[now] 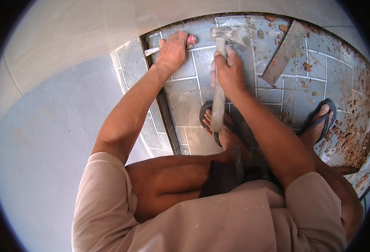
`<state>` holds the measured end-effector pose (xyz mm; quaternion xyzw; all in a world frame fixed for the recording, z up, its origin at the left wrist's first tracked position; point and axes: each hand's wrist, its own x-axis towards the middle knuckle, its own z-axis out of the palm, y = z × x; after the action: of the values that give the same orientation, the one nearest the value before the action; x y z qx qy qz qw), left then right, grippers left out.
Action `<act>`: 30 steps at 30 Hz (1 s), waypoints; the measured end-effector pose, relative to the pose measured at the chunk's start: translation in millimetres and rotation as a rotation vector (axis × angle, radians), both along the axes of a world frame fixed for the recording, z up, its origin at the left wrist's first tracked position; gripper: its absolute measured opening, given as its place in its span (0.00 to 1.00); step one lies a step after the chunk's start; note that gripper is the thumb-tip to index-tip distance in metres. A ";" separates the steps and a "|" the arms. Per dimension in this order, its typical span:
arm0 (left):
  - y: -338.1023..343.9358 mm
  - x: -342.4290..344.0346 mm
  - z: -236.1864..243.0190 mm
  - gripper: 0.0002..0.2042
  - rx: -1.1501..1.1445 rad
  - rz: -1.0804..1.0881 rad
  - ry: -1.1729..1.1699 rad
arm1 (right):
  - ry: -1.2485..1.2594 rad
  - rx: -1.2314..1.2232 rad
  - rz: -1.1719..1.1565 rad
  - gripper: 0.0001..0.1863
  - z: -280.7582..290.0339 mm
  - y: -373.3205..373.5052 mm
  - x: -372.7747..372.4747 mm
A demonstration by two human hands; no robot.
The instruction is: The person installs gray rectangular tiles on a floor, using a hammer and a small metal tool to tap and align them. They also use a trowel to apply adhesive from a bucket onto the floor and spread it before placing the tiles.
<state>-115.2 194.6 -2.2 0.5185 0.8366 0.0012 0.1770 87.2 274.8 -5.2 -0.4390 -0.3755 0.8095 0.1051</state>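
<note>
My left hand (173, 51) is closed around a chisel (191, 39) with a red grip. Its pale metal blade comes out left of my fingers and reaches the dark edge strip (146, 49) of the tiled floor; the middle of the tool is hidden by the hand. My right hand (230, 74) grips the wooden handle of a hammer (219, 110). The hammer's heavy grey head (230, 34) is up and to the right of the chisel's red end, apart from it, and is smeared by motion.
A flat, dirty board (284, 52) lies on the grey tiles (235, 89) to the right. Reddish soil and crumbs (347, 140) cover the far right floor. My sandalled feet (322, 113) stand on the tiles. A pale wall (88, 38) curves around the far side and left.
</note>
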 end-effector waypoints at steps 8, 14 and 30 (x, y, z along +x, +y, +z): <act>3.1 -2.8 2.9 0.13 -0.075 0.020 0.025 | -0.002 0.069 0.124 0.13 2.2 2.1 0.4; 2.9 -5.9 4.7 0.10 0.000 0.027 -0.013 | 0.006 0.050 0.036 0.13 11.5 4.6 -3.6; 0.0 0.1 2.9 0.13 -0.096 -0.120 -0.007 | -0.144 0.247 0.125 0.26 6.4 4.9 1.9</act>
<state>-115.1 194.6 0.7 0.5587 0.8024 -0.0476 0.2044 89.1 279.7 1.2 -0.4553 -0.5054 0.7285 0.0806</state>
